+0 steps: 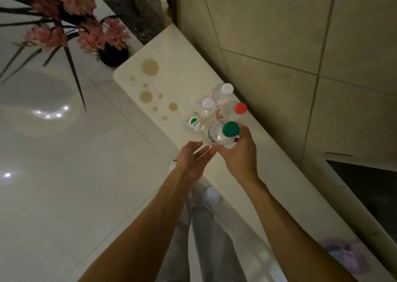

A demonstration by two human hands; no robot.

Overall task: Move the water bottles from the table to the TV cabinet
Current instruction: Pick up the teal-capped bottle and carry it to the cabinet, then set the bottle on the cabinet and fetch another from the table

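- Two hands meet at one bottle. The fingers (244,131) of the right hand (238,156) curl round the shoulder of the green-capped bottle (218,135), just below the cap, with the thumb on the near side: a firm clamp.
- Left hand (192,160): palm turned up, fingers straight and slightly apart, holding nothing. Its fingertips lie just beside the bottle's lower body, and contact cannot be told.
- The held bottle is upright, over the near edge of the cabinet top (163,49). Whether its base rests on the surface is hidden from above.
- Four more bottles stand close behind it: the printed-cap bottle (191,124), the nearer white-capped bottle (206,106), the farther white-capped bottle (223,93) and the red-capped bottle (233,111). They seem to touch or nearly touch one another.
- Step in hand, as judged: setting this bottle down beside the group.
- To do it well, lower it straight and keep it vertical. Seat the base fully inboard of the edge, then loosen the grip only once it stands alone. Lift the hand upward, not sideways, because light clear bottles packed this tightly would probably topple at a nudge.
- Surroundings: a flower pot (113,56) at the far end, a dark screen (365,187) to the right and a glossy floor (64,174) to the left.
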